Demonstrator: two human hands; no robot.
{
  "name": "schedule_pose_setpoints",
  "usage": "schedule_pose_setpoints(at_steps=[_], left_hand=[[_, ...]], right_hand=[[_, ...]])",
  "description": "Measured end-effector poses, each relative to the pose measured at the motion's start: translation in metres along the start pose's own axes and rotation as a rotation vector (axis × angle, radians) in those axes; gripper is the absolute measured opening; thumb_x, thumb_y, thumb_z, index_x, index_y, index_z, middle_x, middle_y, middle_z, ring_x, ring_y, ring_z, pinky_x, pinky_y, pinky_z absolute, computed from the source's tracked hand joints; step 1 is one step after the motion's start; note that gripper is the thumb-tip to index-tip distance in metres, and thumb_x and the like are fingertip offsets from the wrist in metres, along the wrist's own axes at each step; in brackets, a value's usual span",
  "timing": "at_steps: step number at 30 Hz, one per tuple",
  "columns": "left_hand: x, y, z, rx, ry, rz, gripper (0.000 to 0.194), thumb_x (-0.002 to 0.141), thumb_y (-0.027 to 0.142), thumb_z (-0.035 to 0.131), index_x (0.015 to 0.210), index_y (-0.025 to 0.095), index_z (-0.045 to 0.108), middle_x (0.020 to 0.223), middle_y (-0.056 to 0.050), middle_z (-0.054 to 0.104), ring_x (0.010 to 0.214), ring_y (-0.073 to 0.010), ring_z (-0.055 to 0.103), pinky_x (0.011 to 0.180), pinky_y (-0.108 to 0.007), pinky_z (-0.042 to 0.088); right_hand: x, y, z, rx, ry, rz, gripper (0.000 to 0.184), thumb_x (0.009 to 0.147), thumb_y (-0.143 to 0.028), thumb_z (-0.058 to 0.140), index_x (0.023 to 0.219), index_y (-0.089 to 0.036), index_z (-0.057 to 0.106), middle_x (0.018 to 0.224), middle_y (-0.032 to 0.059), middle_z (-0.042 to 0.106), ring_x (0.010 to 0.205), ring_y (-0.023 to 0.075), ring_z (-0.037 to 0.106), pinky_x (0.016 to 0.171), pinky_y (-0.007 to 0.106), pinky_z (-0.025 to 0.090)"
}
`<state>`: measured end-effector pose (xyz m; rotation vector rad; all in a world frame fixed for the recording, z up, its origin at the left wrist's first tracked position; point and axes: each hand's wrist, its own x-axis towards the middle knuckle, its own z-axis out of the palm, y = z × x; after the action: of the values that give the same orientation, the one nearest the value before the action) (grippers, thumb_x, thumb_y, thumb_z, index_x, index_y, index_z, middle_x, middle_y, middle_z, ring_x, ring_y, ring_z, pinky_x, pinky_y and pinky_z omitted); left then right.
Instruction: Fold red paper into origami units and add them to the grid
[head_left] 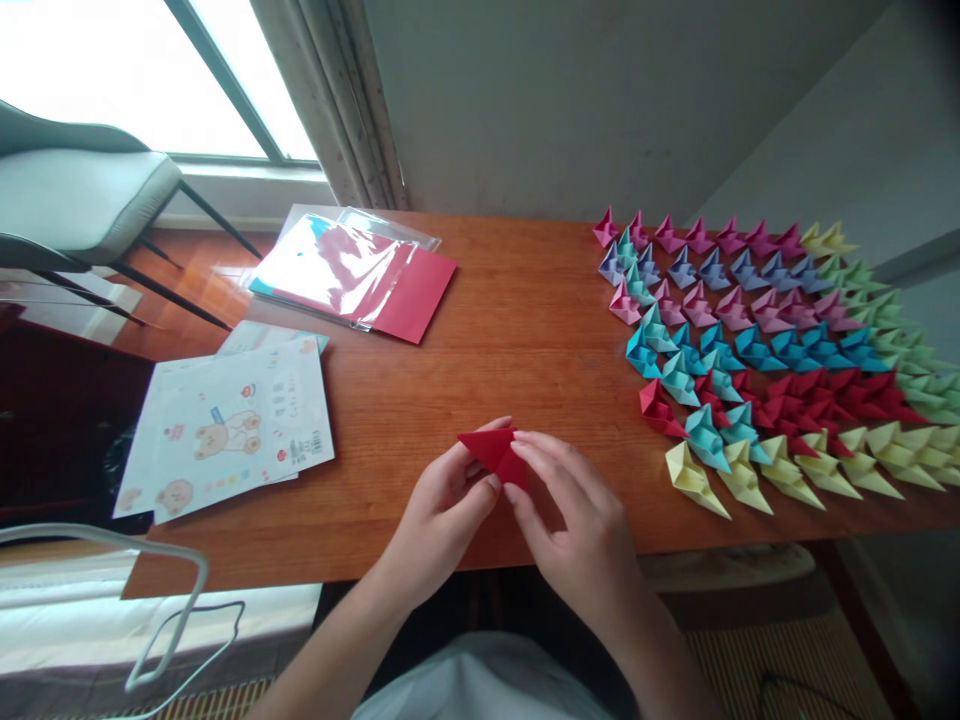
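A small piece of folded red origami paper point(495, 452) is held between both hands, just above the front part of the wooden table point(510, 370). My left hand point(448, 500) pinches its left and lower side, with the thumb on top of the paper. On the right side, the fingertips and thumb of my right hand point(574, 500) close on the folded paper's edge. A pointed corner of the paper sticks out to the left, and its lower part is partly covered by fingers.
Rows of folded paper boats point(757, 310) in several colours fill the table's right side. A plastic packet of coloured paper point(352, 270) lies at the back left. Printed bear sheets point(240, 420) overhang the left edge. A chair point(97, 200) stands by the window; a white cable point(202, 570) hangs at lower left.
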<state>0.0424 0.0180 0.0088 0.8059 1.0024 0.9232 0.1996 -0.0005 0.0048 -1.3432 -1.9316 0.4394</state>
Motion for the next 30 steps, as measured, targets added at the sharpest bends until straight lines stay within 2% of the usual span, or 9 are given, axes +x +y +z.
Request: schedule_pose_setpoints(at_steps=[3,8,17,25,27,30], left_hand=[[-0.0002,0.0,-0.0009,0.024,-0.008,0.009,0.046,0.088,0.026,0.067,0.132,0.017,0.063,0.137,-0.012,0.064,0.124,-0.0291,0.06,0.11,-0.041,0.045],[-0.0008,0.0014,-0.0018,0.026,-0.041,0.002,0.048,0.088,0.026,0.066,0.136,0.017,0.06,0.137,-0.012,0.064,0.122,-0.0288,0.062,0.107,-0.04,0.047],[-0.0013,0.004,-0.0006,0.032,-0.022,0.011,0.045,0.088,0.027,0.067,0.132,0.017,0.064,0.135,-0.012,0.065,0.123,-0.0304,0.061,0.107,-0.041,0.046],[0.0005,0.0026,-0.0015,0.093,-0.015,0.023,0.043,0.089,0.024,0.062,0.132,0.016,0.063,0.136,-0.012,0.065,0.12,-0.0281,0.063,0.105,-0.038,0.048],[0.0012,0.0002,-0.0001,0.126,0.003,0.048,0.044,0.089,0.021,0.06,0.132,0.015,0.062,0.134,-0.012,0.066,0.12,-0.0272,0.064,0.104,-0.037,0.049],[0.0023,-0.0044,0.0028,0.25,0.083,0.156,0.039,0.09,0.019,0.057,0.128,0.015,0.064,0.133,-0.011,0.066,0.119,-0.0256,0.065,0.101,-0.034,0.051]], right_hand=[[-0.0003,0.0008,0.0013,-0.022,0.022,-0.006,0.034,0.096,-0.01,0.054,0.129,-0.017,0.058,0.125,0.0124,0.067,0.118,0.0211,0.063,0.103,0.038,0.053],[-0.0008,0.0005,0.0,-0.016,-0.01,-0.003,0.037,0.096,-0.017,0.057,0.132,-0.019,0.056,0.128,0.0131,0.066,0.119,0.0239,0.063,0.102,0.042,0.055],[-0.0003,0.0003,0.0,-0.004,-0.014,-0.003,0.036,0.096,-0.016,0.055,0.132,-0.02,0.057,0.127,0.0123,0.066,0.12,0.0241,0.062,0.102,0.043,0.055],[-0.0008,-0.0002,-0.0002,-0.014,-0.007,-0.008,0.036,0.095,-0.015,0.055,0.132,-0.018,0.057,0.127,0.0131,0.067,0.12,0.0234,0.063,0.103,0.041,0.055],[-0.0008,-0.0009,0.0006,-0.028,0.008,-0.017,0.036,0.095,-0.014,0.055,0.131,-0.016,0.058,0.126,0.0138,0.067,0.119,0.0231,0.064,0.103,0.039,0.055],[-0.0014,-0.0018,0.004,-0.061,0.037,-0.045,0.039,0.095,-0.011,0.054,0.134,-0.016,0.056,0.125,0.0138,0.068,0.119,0.0224,0.065,0.102,0.037,0.056]])
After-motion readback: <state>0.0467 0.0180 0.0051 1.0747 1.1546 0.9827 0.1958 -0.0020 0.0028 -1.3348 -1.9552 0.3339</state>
